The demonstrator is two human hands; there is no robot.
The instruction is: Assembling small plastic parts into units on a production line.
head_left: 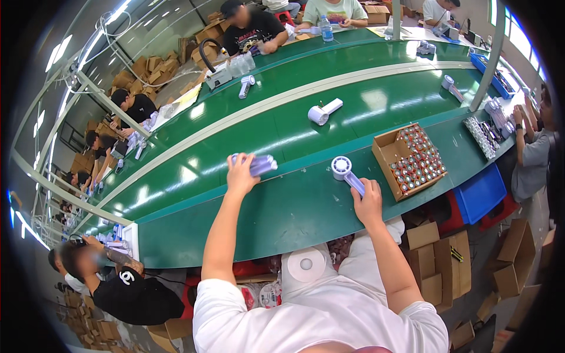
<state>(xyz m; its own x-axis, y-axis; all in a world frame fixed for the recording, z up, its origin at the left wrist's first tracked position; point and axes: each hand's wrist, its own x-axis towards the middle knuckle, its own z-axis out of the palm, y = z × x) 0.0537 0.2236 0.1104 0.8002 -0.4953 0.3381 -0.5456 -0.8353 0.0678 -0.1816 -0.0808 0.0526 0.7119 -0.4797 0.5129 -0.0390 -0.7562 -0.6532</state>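
Note:
My right hand (369, 203) is closed round the handle of a lavender-and-white handheld fan (341, 167). The round head of this fan points away from me, just above the green worktop. Farther left, my left hand (240, 173) grips a lavender plastic fan piece (262, 165). That piece is smeared by motion, so I cannot tell its exact shape. It is held near the seam between my worktop and the conveyor belt. To the right of my right hand stands an open cardboard box (385, 162) with several small round silver-and-red parts in it.
Another handheld fan (318, 115) lies on the green conveyor belt (259, 129), with more fans farther along. A blue tray (479, 191) sits at the right table edge. Co-workers sit across the belt and at both sides. A white roll (306, 263) rests at my lap.

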